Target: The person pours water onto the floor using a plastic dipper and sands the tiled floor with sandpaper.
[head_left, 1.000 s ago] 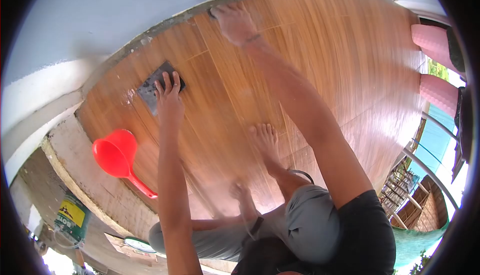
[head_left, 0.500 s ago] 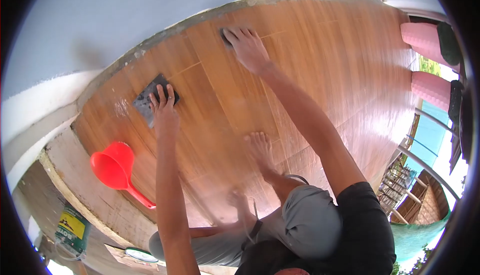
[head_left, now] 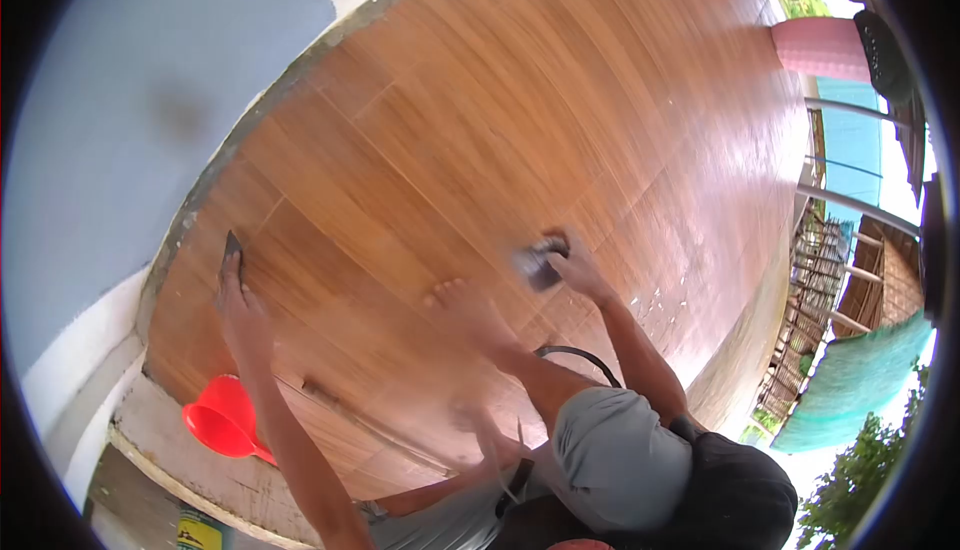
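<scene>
My left hand (head_left: 240,305) grips a dark flat pad (head_left: 233,248), which now stands tilted on its edge near the wall side of the wood-look tiled floor (head_left: 450,150). Farther right, my right hand (head_left: 572,262) holds a dark block (head_left: 543,268) above or on the tiles; motion blurs it, and contact with the floor cannot be made out. A red dipper (head_left: 222,417) lies at the lower left, its handle partly behind my left forearm. My bare foot (head_left: 465,310) rests between my hands.
A grey-blue wall (head_left: 170,120) borders the floor at the left. Two pink columns (head_left: 822,48) stand at the upper right. A thin hose or rod (head_left: 370,425) lies near my legs. A green container (head_left: 200,530) is at the bottom left, and green netting (head_left: 855,380) hangs at the right.
My right hand has come back from near the wall toward my knee with the block. My left hand has tilted its pad up. The view has turned toward the right.
</scene>
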A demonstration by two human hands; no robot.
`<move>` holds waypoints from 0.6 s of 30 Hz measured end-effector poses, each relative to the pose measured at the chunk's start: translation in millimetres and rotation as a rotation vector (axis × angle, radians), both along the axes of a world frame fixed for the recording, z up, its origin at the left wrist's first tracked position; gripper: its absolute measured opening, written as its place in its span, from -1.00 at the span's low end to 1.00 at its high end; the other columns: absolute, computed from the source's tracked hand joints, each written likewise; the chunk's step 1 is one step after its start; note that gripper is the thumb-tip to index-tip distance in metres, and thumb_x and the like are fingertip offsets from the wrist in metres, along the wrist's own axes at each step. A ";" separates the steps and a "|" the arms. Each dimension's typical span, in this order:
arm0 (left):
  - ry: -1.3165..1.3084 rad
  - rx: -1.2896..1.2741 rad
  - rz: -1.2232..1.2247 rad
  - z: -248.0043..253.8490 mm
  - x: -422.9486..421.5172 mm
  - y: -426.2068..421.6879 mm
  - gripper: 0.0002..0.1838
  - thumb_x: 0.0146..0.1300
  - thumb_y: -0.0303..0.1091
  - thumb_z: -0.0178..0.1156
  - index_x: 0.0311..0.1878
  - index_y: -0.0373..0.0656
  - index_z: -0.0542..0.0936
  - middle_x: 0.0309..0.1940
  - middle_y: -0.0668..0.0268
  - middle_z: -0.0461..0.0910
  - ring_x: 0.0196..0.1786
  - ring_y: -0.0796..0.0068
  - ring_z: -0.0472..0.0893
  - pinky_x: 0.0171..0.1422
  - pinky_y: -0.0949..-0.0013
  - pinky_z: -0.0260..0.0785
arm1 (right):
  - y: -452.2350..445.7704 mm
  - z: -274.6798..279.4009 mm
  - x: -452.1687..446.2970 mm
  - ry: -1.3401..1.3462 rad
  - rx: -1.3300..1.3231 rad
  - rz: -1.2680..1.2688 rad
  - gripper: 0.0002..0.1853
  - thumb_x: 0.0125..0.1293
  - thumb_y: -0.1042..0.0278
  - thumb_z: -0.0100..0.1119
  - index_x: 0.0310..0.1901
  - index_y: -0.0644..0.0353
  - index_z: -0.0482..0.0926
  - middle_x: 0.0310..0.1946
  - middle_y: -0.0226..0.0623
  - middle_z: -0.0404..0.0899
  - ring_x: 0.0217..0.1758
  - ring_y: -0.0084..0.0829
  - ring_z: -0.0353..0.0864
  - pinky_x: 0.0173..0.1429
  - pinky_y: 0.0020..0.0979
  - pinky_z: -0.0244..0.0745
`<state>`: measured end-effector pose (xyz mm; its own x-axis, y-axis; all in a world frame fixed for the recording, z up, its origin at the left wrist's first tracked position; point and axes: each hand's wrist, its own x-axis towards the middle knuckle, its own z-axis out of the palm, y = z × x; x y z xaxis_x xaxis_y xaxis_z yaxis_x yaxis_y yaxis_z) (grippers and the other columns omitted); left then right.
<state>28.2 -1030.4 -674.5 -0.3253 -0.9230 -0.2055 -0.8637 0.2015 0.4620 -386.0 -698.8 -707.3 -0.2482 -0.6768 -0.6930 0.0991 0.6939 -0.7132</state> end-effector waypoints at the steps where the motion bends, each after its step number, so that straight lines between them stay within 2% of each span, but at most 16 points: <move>1: 0.073 0.059 0.088 28.3 -20.2 0.9 -0.50 0.41 -0.46 -0.02 0.42 -0.03 0.40 0.37 0.07 0.43 0.38 0.02 0.44 0.40 0.08 0.30 | -8.3 0.0 18.5 0.052 -0.019 -0.024 -0.23 0.41 -0.18 -0.10 0.45 0.27 0.22 0.38 0.12 0.28 0.39 0.14 0.32 0.40 0.18 0.21; 3: 0.128 0.094 0.133 46.4 -56.0 15.9 -0.58 0.42 -0.43 0.02 0.33 -0.05 0.48 0.24 0.10 0.55 0.28 0.06 0.53 0.32 0.11 0.35 | -43.7 13.2 49.7 0.186 -0.081 -0.032 -0.28 0.35 -0.07 0.01 0.43 0.23 0.27 0.34 0.06 0.32 0.36 0.09 0.36 0.39 0.11 0.25; 5: 0.091 0.033 0.027 54.7 -94.0 26.4 -0.65 0.41 -0.41 0.07 0.23 -0.06 0.55 0.09 0.13 0.64 0.16 0.04 0.60 0.24 0.13 0.40 | -91.3 50.3 58.2 0.389 -0.217 0.060 -0.31 0.30 0.03 0.12 0.40 0.19 0.32 0.29 0.00 0.37 0.34 0.03 0.40 0.38 0.04 0.29; 7: 0.269 0.209 -0.133 80.4 -144.2 33.3 -0.71 0.34 -0.43 0.14 0.12 -0.08 0.59 -0.03 0.12 0.66 0.02 0.02 0.63 0.14 0.11 0.44 | -134.2 101.5 47.6 0.590 -0.360 0.207 -0.33 0.25 0.14 0.22 0.38 0.16 0.37 0.25 -0.06 0.41 0.32 -0.03 0.43 0.37 -0.03 0.33; 9: 0.316 0.285 -0.336 99.4 -184.8 38.1 -0.70 0.30 -0.46 0.17 0.09 -0.09 0.60 -0.03 0.11 0.65 0.02 0.02 0.62 0.12 0.13 0.45 | -169.0 145.7 34.0 0.680 -0.433 0.379 -0.34 0.19 0.24 0.33 0.35 0.12 0.42 0.21 -0.12 0.46 0.29 -0.09 0.47 0.35 -0.11 0.37; 11: 0.314 0.370 -0.399 112.7 -205.3 40.9 -0.71 0.27 -0.49 0.16 0.06 -0.11 0.61 -0.04 0.10 0.64 0.01 0.04 0.62 0.11 0.17 0.46 | -188.0 162.2 32.7 0.541 -0.391 0.466 -0.33 0.14 0.34 0.43 0.32 0.09 0.46 0.16 -0.18 0.51 0.27 -0.15 0.51 0.34 -0.18 0.41; 12: 0.315 0.409 -0.428 115.2 -209.4 39.8 -0.71 0.26 -0.50 0.16 0.05 -0.12 0.61 -0.04 0.10 0.64 0.00 0.04 0.63 0.10 0.20 0.46 | -190.8 162.0 32.7 0.436 -0.381 0.464 -0.32 0.13 0.33 0.44 0.33 0.09 0.46 0.15 -0.18 0.51 0.26 -0.15 0.51 0.33 -0.18 0.42; 15: 0.524 0.458 -0.295 102.1 -201.2 40.8 -0.75 0.30 -0.56 0.12 0.03 -0.20 0.59 -0.08 0.16 0.66 -0.02 0.22 0.65 0.11 0.32 0.45 | -193.4 164.0 31.3 0.180 -0.339 0.399 -0.30 0.15 0.30 0.44 0.36 0.09 0.44 0.13 -0.16 0.52 0.23 -0.15 0.52 0.29 -0.22 0.43; 18: 0.920 0.837 0.036 74.4 -175.2 46.6 -0.74 0.35 -0.58 0.10 0.08 -0.27 0.54 -0.08 0.25 0.65 0.00 0.43 0.62 0.14 0.41 0.43 | -189.9 163.8 19.0 -0.070 -0.253 0.390 -0.28 0.19 0.28 0.41 0.41 0.06 0.41 0.07 -0.12 0.53 0.22 -0.18 0.51 0.27 -0.28 0.43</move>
